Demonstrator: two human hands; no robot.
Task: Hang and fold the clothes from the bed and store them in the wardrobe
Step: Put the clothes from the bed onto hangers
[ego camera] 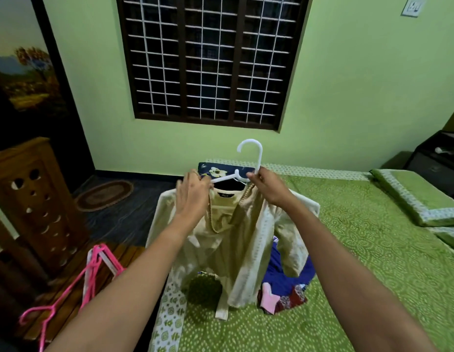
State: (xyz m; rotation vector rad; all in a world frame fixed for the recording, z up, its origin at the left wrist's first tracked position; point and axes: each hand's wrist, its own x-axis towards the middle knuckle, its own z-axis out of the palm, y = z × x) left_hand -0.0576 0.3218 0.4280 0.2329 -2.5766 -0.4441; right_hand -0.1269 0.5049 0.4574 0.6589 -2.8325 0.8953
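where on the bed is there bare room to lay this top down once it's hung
Widest bare stretch of bedspread: right of the clothes pile, up to the pillow. A smaller patch at the near edge, in front of the cream top. Crowded: under the top, and the far corner with the navy floral cloth.

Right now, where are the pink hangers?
In the head view the pink hangers lie at lower left on wooden slats, between the bed and the wooden cabinet.

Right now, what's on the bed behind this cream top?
Visible around the cream top on its white hanger: a dark green bundle, a blue garment, a pink piece, maroon cloth. Anything directly behind it is covered.
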